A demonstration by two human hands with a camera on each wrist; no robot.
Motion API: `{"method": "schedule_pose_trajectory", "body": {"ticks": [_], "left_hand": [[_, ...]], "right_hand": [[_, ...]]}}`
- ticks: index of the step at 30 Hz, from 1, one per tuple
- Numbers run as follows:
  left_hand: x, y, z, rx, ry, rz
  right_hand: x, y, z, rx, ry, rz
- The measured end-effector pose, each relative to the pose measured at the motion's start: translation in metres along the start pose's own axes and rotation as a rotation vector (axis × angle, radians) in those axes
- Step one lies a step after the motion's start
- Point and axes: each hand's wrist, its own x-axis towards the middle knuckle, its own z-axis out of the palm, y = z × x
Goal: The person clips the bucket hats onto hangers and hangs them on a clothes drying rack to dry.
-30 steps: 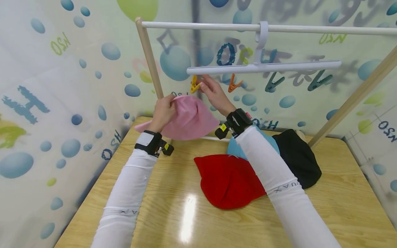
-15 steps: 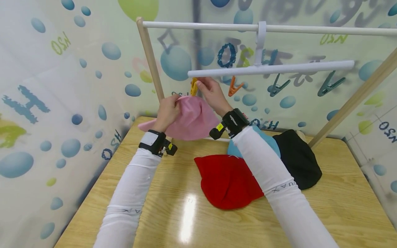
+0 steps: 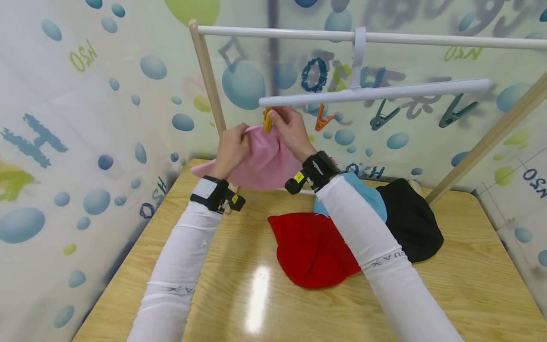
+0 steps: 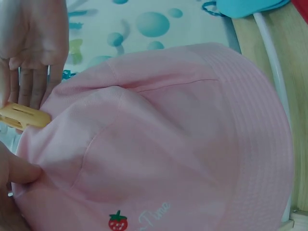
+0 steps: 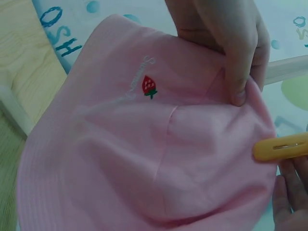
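Note:
My left hand (image 3: pixel 232 148) pinches the top of a pink bucket hat (image 3: pixel 268 164) and holds it up below the left end of a white hanger (image 3: pixel 342 96). A yellow clothespin (image 3: pixel 268 119) hangs from that end, and my right hand (image 3: pixel 294 132) pinches it between thumb and fingers. In the right wrist view the clothespin's tip (image 5: pixel 269 150) overlaps the edge of the hat's crown. Whether it bites the cloth, I cannot tell. A small strawberry (image 4: pixel 118 221) is embroidered on the hat, seen from the left wrist.
An orange clothespin (image 3: pixel 323 118) and two dark green ones, one here (image 3: pixel 382 116), hang farther right along the hanger. The hanger hooks over a white rod (image 3: pixel 278 33) between wooden posts. Red (image 3: pixel 314 249), blue (image 3: pixel 365 197) and black (image 3: pixel 410 221) hats lie on the wooden table (image 3: pixel 222 285).
My left hand has raised the hat slightly rightward, bringing its crown up to the yellow clothespin. The clothespin's handles have come together under my right hand. The hanger's right end has swung slightly.

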Motion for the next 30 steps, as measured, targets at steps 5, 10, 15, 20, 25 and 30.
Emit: {"method": "schedule_pose_trajectory", "body": {"ticks": [5,10,15,20,25,30], "left_hand": [[0.0,0.001,-0.004,-0.005,0.009,-0.045],[0.0,-0.003,-0.002,0.011,-0.033,-0.035],[-0.003,-0.009,0.001,0.028,-0.041,-0.031],[-0.004,-0.014,0.003,0.019,-0.041,-0.034],[-0.006,-0.022,0.006,-0.009,-0.005,-0.019],[-0.009,-0.031,0.007,-0.005,-0.002,-0.042]], "right_hand": [[0.0,0.002,0.0,-0.01,-0.032,-0.04],[-0.005,0.008,-0.002,-0.012,-0.027,-0.043],[-0.008,0.013,-0.001,-0.041,-0.025,-0.048],[-0.012,0.02,-0.007,-0.027,-0.019,-0.069],[-0.019,0.029,-0.016,-0.062,0.001,-0.073],[-0.031,0.04,-0.028,-0.127,-0.024,-0.038]]}}
